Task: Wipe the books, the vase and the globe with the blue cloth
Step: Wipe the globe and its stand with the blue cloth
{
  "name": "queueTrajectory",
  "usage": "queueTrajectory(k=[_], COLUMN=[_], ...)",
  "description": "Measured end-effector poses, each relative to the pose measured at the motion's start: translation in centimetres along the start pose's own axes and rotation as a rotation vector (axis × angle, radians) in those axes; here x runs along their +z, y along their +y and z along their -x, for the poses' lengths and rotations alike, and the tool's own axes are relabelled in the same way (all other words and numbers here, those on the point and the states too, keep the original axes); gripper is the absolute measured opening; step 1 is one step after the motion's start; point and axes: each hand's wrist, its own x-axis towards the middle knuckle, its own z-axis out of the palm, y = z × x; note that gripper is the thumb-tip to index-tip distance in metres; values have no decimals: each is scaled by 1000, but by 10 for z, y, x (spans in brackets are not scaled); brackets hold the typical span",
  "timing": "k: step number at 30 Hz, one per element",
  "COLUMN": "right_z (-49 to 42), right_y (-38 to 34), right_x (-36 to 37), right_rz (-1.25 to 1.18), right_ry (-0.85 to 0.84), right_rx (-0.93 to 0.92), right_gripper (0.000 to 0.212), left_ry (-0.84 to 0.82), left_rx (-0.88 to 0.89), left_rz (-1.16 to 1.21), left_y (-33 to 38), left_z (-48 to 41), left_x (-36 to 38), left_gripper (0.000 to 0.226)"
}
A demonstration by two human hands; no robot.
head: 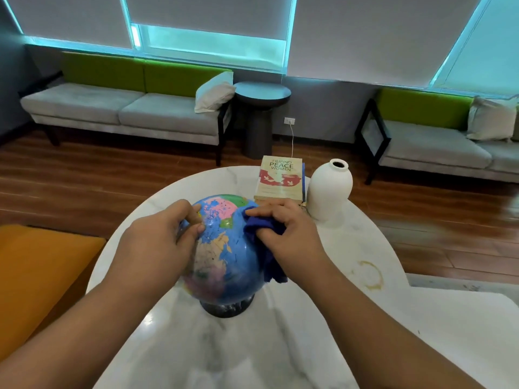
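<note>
Your left hand (160, 237) is on the 10 o'clock side of the blue plastic globe (224, 248) with multicoloured countries. Its fingers (184, 210) are curled against the sphere and the thumb tip touches it, so the hand grips the globe. Your right hand (286, 234) is at the globe's 2 o'clock side, fingers bunched tight round the dark blue cloth (269, 262) and pressing it to the sphere. The cloth's loose end hangs down the globe's right flank; can't tell if it reaches the tabletop.

The globe stands upright on its dark round base (227, 306), near the middle of the round white marble-look table (168, 346).

The stack of books (280, 178) is at 1 o'clock from the globe, at the table's far edge. The top one has a cream cover with a red band, titled "Filipino Peace Women"; a blue edge shows under it on the right. The matte white ceramic vase (330, 189) with a narrow open neck stands upright at 2 o'clock, just beside the books; can't tell if they touch.

There is a yellow-brown ring stain (368, 275) on the tabletop at 3 o'clock from the globe. Off the table:
- An orange seat (42, 262) at 9 o'clock.
- A grey sofa with a green backrest (120, 108) at 11 o'clock, with a white pillow (214, 91) at its right end.
- A dark round side table (262, 92) at 12 o'clock.
</note>
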Motion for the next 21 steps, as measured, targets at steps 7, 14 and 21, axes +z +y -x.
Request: queueTrajectory(k=[7, 14, 21], right_z=[36, 43, 78], right_y=[64, 26, 71], right_x=[5, 16, 32], right_rz=[-354, -170, -70], right_ry=[114, 275, 315], right_rx=[540, -44, -10], right_gripper=[27, 30, 37], left_ry=[-58, -85, -8], left_rx=[92, 124, 64], left_rz=[144, 84, 34], left_y=[1, -2, 1], left_z=[2, -6, -3], left_x=[4, 1, 2], left_gripper=[18, 19, 14])
